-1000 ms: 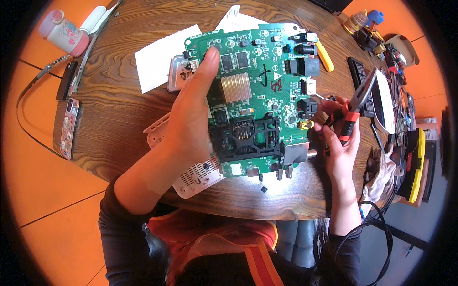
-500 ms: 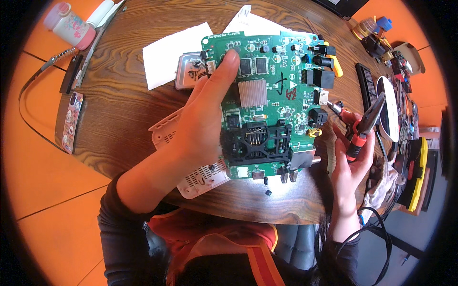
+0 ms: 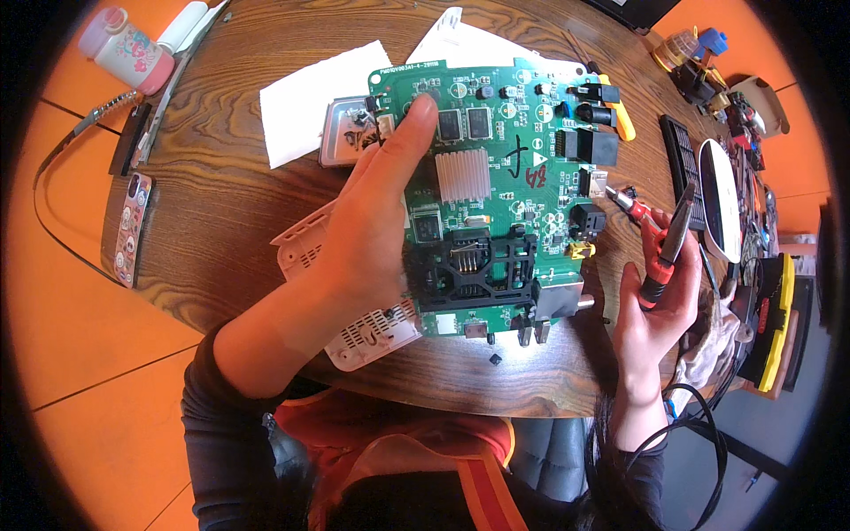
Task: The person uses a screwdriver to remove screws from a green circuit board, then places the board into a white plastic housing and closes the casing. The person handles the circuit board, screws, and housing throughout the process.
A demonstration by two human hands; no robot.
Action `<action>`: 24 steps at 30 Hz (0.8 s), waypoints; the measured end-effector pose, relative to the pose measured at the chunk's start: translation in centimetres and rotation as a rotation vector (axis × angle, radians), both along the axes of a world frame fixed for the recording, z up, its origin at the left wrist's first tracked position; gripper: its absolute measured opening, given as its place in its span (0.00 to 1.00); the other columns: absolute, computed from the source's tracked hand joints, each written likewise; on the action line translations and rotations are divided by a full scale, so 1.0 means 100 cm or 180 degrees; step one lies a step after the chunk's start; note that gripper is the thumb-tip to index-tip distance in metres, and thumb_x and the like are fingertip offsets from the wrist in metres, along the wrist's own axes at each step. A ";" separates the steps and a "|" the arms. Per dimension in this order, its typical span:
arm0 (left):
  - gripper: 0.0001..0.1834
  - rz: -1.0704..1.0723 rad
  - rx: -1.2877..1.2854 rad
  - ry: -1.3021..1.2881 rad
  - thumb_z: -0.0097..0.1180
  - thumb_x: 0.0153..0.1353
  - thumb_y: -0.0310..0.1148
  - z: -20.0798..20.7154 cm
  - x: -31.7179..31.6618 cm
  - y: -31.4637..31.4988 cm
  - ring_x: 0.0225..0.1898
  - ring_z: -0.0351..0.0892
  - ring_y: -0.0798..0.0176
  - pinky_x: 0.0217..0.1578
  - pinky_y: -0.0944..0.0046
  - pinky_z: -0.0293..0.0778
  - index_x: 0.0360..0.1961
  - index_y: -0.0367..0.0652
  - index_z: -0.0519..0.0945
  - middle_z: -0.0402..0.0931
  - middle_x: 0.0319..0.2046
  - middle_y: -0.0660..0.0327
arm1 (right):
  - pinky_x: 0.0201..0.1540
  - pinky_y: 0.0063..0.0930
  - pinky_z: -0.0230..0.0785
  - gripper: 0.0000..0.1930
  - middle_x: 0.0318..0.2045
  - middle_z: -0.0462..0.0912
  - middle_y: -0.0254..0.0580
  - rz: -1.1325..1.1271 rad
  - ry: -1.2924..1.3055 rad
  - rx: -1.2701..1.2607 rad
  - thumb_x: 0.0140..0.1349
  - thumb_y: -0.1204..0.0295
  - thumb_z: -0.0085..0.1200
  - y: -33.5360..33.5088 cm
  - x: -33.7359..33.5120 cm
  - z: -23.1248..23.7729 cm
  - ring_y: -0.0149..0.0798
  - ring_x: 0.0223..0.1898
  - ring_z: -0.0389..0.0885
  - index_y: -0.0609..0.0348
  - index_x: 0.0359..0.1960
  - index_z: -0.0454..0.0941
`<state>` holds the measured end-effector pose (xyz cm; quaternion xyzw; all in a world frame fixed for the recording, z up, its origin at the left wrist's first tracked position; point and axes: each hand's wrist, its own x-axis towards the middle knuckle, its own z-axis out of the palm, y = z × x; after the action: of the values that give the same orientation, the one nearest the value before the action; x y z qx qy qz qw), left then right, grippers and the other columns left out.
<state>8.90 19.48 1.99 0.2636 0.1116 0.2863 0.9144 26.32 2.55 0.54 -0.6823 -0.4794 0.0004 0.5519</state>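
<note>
My left hand (image 3: 367,230) grips a green circuit board (image 3: 509,199) by its left edge, thumb lying on its face. The board is held up above the table and has a silver finned heat sink (image 3: 462,175), a black card slot frame (image 3: 478,274) and several ports along its right edge. Red-handled pliers (image 3: 670,243) are held in my right hand (image 3: 653,323), jaws pointing up. A red tool with a metal tip (image 3: 627,203) shows between the pliers and the board's ports; I cannot tell if my hand touches it. Part of a pale vented plastic cover (image 3: 372,341) shows below my left hand.
Behind the board are a small clear tray of screws (image 3: 341,142) and white paper (image 3: 297,102). A phone (image 3: 133,230) and pink-white bottle (image 3: 133,57) sit at left. At right are a keyboard (image 3: 680,155) and a white oval device (image 3: 719,199). A black bit (image 3: 496,359) lies near the front edge.
The board has shifted slightly left in my left hand. The pliers in my right hand have tilted a little more upright and moved slightly down.
</note>
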 end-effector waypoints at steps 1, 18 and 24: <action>0.20 -0.0029 0.0075 -0.0052 0.40 0.64 0.45 0.000 0.000 0.001 0.39 0.78 0.65 0.40 0.64 0.76 0.48 0.42 0.71 0.76 0.40 0.59 | 0.54 0.28 0.57 0.26 0.48 0.67 0.48 0.0009 0.0029 0.0001 0.43 0.89 0.40 0.000 0.000 0.000 0.38 0.50 0.67 0.70 0.50 0.64; 0.17 -0.0143 -0.0011 0.0646 0.55 0.53 0.32 0.005 0.003 -0.001 0.34 0.79 0.62 0.35 0.62 0.79 0.43 0.37 0.72 0.77 0.35 0.54 | 0.51 0.23 0.59 0.25 0.48 0.67 0.43 -0.0005 0.0313 -0.0029 0.47 0.89 0.43 0.000 -0.001 0.000 0.32 0.49 0.68 0.69 0.52 0.63; 0.15 -0.0101 -0.0145 0.0625 0.57 0.51 0.30 0.009 0.002 -0.002 0.31 0.80 0.63 0.32 0.62 0.80 0.41 0.37 0.74 0.77 0.33 0.55 | 0.53 0.26 0.58 0.25 0.48 0.67 0.44 -0.0044 0.0259 -0.0037 0.47 0.89 0.42 0.000 -0.001 0.001 0.34 0.50 0.67 0.69 0.51 0.63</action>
<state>9.15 19.26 2.86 0.2714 0.2030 0.2419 0.9092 26.21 2.57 0.64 -0.6883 -0.4518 0.0272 0.5670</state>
